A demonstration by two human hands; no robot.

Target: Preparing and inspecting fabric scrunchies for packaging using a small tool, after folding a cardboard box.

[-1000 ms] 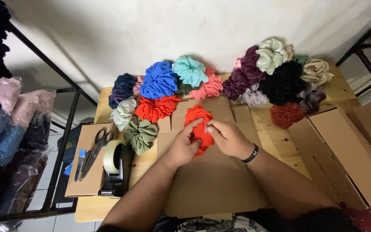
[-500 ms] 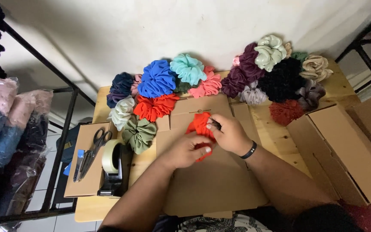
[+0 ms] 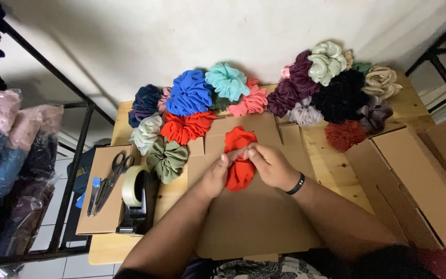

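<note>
- We take this for a small home workshop where handmade goods get packed; a plain wooden table point(image 3: 336, 170) stands against a bare wall point(image 3: 181, 36) over tiled floor
- We see a heap of fabric scrunchies point(image 3: 264, 93) in many colours along the table's back edge
- We note flat cardboard point(image 3: 254, 217) spread out, open cardboard boxes point(image 3: 414, 181) to the right; a tape dispenser point(image 3: 135, 199) and scissors point(image 3: 112, 173) lie at the left
- We see a black metal rack point(image 3: 73, 170) holding bagged fabric point(image 3: 11, 139)
</note>
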